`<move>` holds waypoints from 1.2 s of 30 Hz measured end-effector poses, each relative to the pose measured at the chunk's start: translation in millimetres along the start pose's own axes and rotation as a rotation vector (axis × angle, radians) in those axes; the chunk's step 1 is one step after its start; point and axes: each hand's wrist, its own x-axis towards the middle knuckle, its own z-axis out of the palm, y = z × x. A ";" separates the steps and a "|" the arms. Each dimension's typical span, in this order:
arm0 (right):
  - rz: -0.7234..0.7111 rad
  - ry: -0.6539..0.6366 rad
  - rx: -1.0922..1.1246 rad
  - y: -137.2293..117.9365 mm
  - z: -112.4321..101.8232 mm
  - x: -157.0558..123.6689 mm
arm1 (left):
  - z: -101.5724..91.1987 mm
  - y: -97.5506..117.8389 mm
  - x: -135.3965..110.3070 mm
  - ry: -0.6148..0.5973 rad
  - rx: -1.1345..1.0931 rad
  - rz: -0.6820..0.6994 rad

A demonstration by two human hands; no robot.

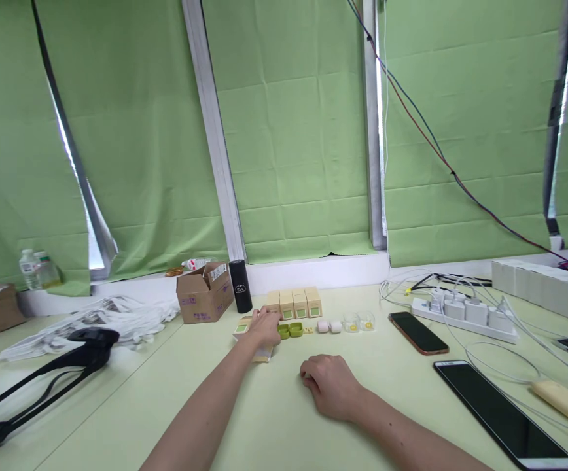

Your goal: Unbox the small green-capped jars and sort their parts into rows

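Note:
My left hand [264, 328] reaches forward over the table, its fingers bent down right beside a small green open case [283, 331]. Its fingertips are partly hidden, so I cannot tell if they grip the case. Under and left of this hand lie flat, pale small packages [243, 325]. A second green case [296, 329] stands beside the first. Further right come tiny yellow pieces [308, 330], two pale pink rounded pieces [330, 326] and two clear round containers [358, 322] with yellow inside. My right hand [332, 386] rests on the table nearer me, fingers curled in, with nothing visible in them.
Several small beige boxes [294, 303] stand in a row behind the cases. A black cylinder [240, 286] and cardboard box [205, 293] are back left, near white cloth [102, 324] and a black strap-like frame [53, 373]. Phones [417, 332], cables and a power strip [463, 318] lie right.

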 end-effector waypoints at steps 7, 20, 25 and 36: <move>0.007 -0.010 -0.002 0.0 -0.4 -0.3 | 1.6 0.2 0.1 0.014 0.035 -0.023; 0.008 -0.023 -0.006 -1.8 -4.0 -0.9 | 2.1 2.3 0.0 0.018 0.039 -0.001; 0.010 -0.016 -0.009 -2.7 -4.6 -0.7 | 3.0 8.2 2.1 0.026 0.025 0.011; 0.007 -0.032 -0.004 -2.3 -6.0 -0.9 | 3.7 23.6 5.9 0.017 0.000 0.016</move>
